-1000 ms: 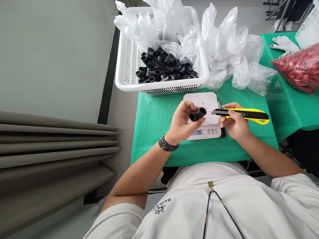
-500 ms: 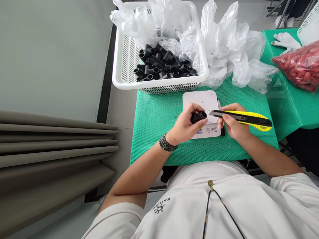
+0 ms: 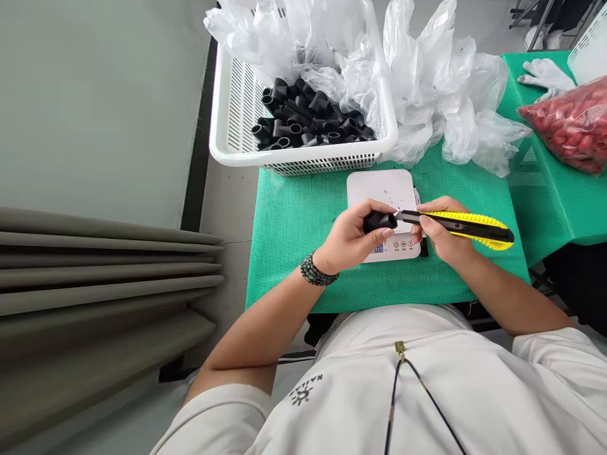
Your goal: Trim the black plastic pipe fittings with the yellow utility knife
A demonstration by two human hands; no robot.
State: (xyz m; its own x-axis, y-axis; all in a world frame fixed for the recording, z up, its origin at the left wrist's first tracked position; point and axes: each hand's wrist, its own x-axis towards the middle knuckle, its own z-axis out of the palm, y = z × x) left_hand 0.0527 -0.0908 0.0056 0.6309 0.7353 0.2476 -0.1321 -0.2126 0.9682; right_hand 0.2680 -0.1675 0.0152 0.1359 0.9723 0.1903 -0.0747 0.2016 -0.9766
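My left hand (image 3: 351, 237) grips a black plastic pipe fitting (image 3: 378, 222), whose end points right. My right hand (image 3: 443, 230) holds a yellow snap-off utility knife (image 3: 474, 226) with the grey blade (image 3: 406, 216) extended. The blade tip is at or very near the fitting's end, and I cannot tell whether they touch. Both hands are above a white digital kitchen scale (image 3: 382, 193), which lies on a green mesh mat (image 3: 303, 253). My left hand hides part of the scale's display.
Behind the scale stands a white slotted plastic basket (image 3: 303, 161) of black pipe fittings (image 3: 303, 114), with clear plastic bags (image 3: 436, 88) heaped in and beside it. To the right, a red-filled bag (image 3: 569, 126) and white gloves (image 3: 545, 74) lie on a green-covered table. Grey curtains (image 3: 95, 272) hang left.
The knife blade has moved left, closer to the fitting's end. The fitting has turned so its open end no longer shows. The whole view has shifted slightly.
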